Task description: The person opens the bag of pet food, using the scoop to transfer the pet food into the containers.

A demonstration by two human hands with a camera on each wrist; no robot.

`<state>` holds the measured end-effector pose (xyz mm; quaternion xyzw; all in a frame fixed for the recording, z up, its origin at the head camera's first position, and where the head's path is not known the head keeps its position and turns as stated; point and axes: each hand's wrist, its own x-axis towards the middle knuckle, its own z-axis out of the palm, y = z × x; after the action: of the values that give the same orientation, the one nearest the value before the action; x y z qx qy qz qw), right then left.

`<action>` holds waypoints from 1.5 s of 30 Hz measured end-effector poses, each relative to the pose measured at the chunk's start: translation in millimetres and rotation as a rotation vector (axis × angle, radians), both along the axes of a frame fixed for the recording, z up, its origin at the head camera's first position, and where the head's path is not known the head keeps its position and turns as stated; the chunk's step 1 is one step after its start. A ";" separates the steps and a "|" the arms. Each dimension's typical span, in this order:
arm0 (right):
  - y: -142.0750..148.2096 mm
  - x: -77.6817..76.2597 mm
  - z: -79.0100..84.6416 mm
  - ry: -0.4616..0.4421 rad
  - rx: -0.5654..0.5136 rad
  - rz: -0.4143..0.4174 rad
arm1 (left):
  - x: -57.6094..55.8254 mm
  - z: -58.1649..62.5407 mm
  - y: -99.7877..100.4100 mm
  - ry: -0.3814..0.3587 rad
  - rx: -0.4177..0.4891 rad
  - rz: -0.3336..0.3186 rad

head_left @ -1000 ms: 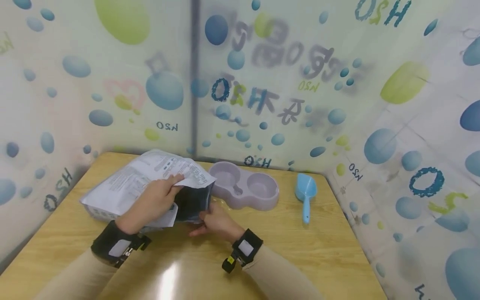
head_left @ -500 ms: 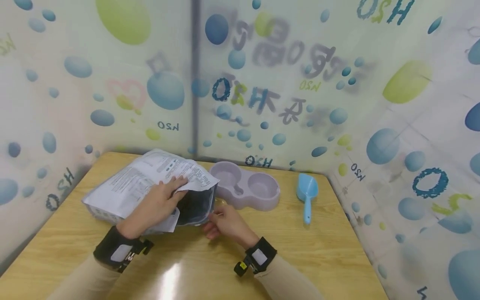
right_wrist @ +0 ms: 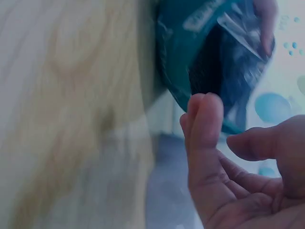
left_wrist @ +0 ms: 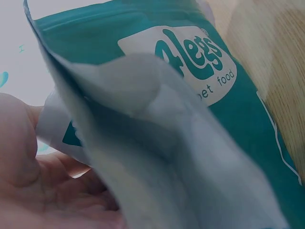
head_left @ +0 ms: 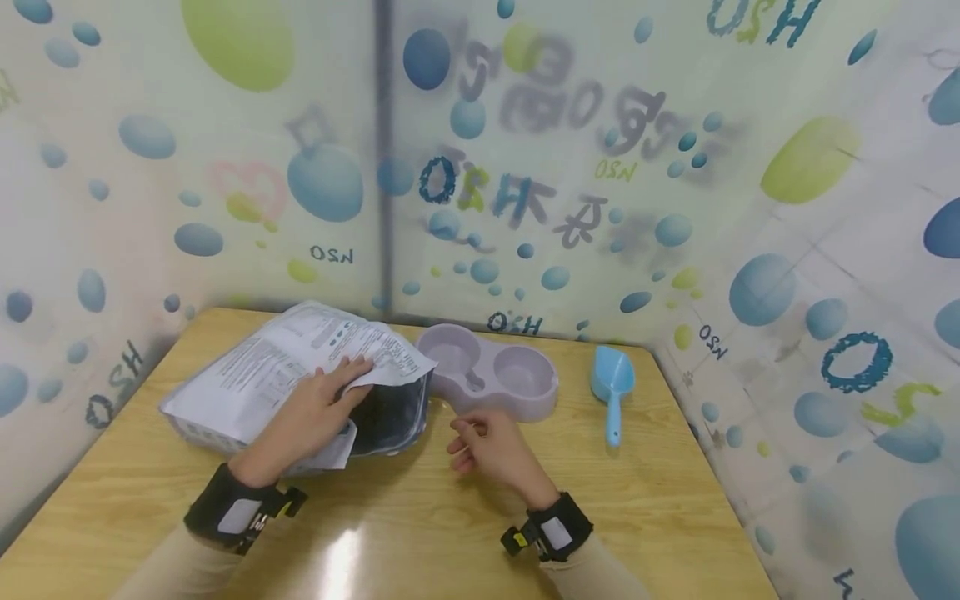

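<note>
A white and teal pet food bag (head_left: 255, 367) lies on its side at the left of the table, its mouth gaping to the right in the head view. My left hand (head_left: 315, 412) rests over the bag's open end and holds the upper flap. In the left wrist view that hand (left_wrist: 52, 191) has the pale edge of the bag between thumb and fingers. Right of the mouth, apart from the bag, my right hand (head_left: 495, 454) hovers with loosely curled fingers and nothing in them. The dark inside of the bag shows, but its contents cannot be made out.
A greyish-purple double pet bowl (head_left: 491, 400) stands against the back wall, right of the bag. Farther right lies a light blue scoop (head_left: 612, 387), handle toward me. Patterned walls (head_left: 465, 250) border the wooden table (head_left: 420, 533) at the back and sides.
My right hand has let go of the bag's mouth and moved right, away from it. The mouth now gapes wider. The left hand has stayed on the flap.
</note>
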<state>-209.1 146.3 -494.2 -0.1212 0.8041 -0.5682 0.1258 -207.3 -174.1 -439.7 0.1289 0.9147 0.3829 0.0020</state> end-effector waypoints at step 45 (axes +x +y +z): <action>152.1 -26.2 8.8 0.291 0.537 -0.788 | 0.3 3.6 -4.9 0.005 -0.070 -0.086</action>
<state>-235.2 298.5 -485.4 0.1504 0.9160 -0.3224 -0.1854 -207.0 -179.0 -436.1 0.1690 0.9212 0.3498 0.0206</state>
